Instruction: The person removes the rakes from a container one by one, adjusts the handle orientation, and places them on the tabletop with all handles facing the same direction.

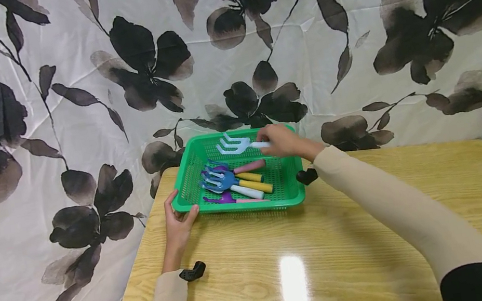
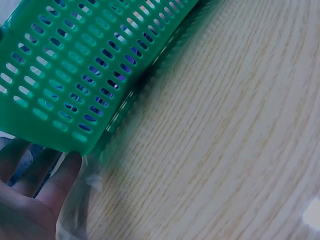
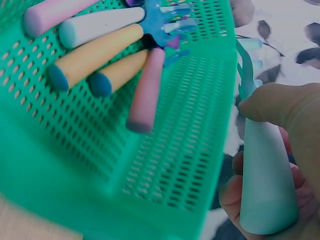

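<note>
Pale blue hand rake (image 1: 234,144) hangs above the far side of a green plastic basket, its tines pointing left, in the grip of a person's right hand (image 1: 281,140). Thumb and fingers are curled round the whitish handle (image 3: 267,175), the thumb lying close to the neck. At the basket's near left corner, the left hand (image 1: 179,226) grips the rim, thumb on the near side and fingers along the left.

Inside the perforated basket (image 1: 293,200), more small garden tools lie in an overlapping pile, heads to the left and handles to the right: a blue fork (image 1: 223,180) at the middle, two yellow handles (image 1: 256,186), a white handle (image 1: 248,192), a pink handle (image 1: 250,166) on the far side, and a purple tool (image 1: 221,199) on the near side. The exact count is hard to tell where the heads cross.

The basket rests at the far left of a wood-grain worktop (image 1: 354,238), where light glares on the near part. Beige sleeves (image 1: 381,196) cover both arms, and a black device (image 1: 193,272) sits at each wrist. Behind and to the left hangs a white cloth (image 1: 322,64) printed with dark flowers.
</note>
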`<state>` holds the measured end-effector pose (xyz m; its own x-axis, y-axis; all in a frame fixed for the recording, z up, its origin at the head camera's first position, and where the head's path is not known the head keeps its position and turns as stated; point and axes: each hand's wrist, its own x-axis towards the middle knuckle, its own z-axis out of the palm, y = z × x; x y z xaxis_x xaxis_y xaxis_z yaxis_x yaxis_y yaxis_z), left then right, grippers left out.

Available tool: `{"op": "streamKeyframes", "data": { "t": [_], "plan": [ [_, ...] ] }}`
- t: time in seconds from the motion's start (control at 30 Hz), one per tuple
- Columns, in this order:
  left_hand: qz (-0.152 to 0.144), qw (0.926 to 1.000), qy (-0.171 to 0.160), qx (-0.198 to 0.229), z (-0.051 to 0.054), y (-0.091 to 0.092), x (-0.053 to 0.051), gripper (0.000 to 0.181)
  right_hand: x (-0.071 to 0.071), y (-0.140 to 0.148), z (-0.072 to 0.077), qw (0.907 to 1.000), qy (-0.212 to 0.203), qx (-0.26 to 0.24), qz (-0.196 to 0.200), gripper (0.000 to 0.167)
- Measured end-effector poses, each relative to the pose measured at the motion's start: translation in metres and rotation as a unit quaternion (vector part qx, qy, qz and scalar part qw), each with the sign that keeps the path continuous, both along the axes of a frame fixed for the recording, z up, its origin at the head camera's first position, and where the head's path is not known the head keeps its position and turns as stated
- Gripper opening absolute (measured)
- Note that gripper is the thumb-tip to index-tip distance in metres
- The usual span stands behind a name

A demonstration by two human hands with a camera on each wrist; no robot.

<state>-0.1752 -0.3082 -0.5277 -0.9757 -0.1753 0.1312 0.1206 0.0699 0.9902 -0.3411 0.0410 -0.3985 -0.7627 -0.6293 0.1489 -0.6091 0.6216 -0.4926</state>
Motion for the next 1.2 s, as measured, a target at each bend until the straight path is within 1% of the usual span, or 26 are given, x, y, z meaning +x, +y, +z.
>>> {"op": "streamKeyframes", "data": {
  "t": [0.03,0.1,0.2,0.27,0.4,0.47,0.7,0.8,0.93,1.0,1.2],
  "plan": [
    [-0.003,1.0000,-0.001,0.001,0.002,0.000,0.001,0.078,0.002,0.005,0.003,0.9999,0.008,-0.006,-0.002,0.017],
    [-0.007,1.0000,-0.003,0.001,0.008,0.002,0.004,0.079,0.007,0.017,0.010,0.9996,0.020,-0.017,-0.005,0.016],
    [-0.010,0.9999,-0.004,-0.004,0.019,0.006,0.009,0.079,0.016,0.035,0.017,0.9993,0.023,-0.027,-0.010,0.015],
    [-0.011,0.9999,-0.006,-0.008,0.024,0.009,0.012,0.079,0.022,0.048,0.020,0.9991,0.023,-0.030,-0.016,0.014],
    [-0.011,0.9999,-0.008,-0.006,0.027,0.010,0.014,0.078,0.036,0.074,0.020,0.9979,0.040,-0.042,-0.030,0.012],
    [-0.011,0.9999,-0.010,-0.003,0.027,0.009,0.014,0.078,0.043,0.089,0.019,0.9963,0.056,-0.050,-0.042,0.011],
    [-0.013,0.9997,-0.021,-0.001,0.026,0.007,0.014,0.079,0.072,0.144,0.017,0.9911,0.058,-0.061,-0.103,0.013],
    [-0.013,0.9997,-0.022,0.000,0.027,0.007,0.014,0.079,0.086,0.170,0.012,0.9879,0.073,-0.061,-0.122,0.013],
    [-0.008,0.9999,-0.015,-0.002,0.028,0.008,0.014,0.078,0.102,0.202,0.001,0.9829,0.093,-0.058,-0.148,0.015],
    [-0.006,0.9999,-0.012,-0.003,0.029,0.007,0.014,0.078,0.110,0.219,-0.007,0.9796,0.097,-0.056,-0.167,0.018],
    [-0.007,0.9998,-0.019,-0.003,0.026,0.007,0.014,0.078,0.130,0.271,-0.038,0.9682,0.100,-0.049,-0.224,0.026]
  ]
}}
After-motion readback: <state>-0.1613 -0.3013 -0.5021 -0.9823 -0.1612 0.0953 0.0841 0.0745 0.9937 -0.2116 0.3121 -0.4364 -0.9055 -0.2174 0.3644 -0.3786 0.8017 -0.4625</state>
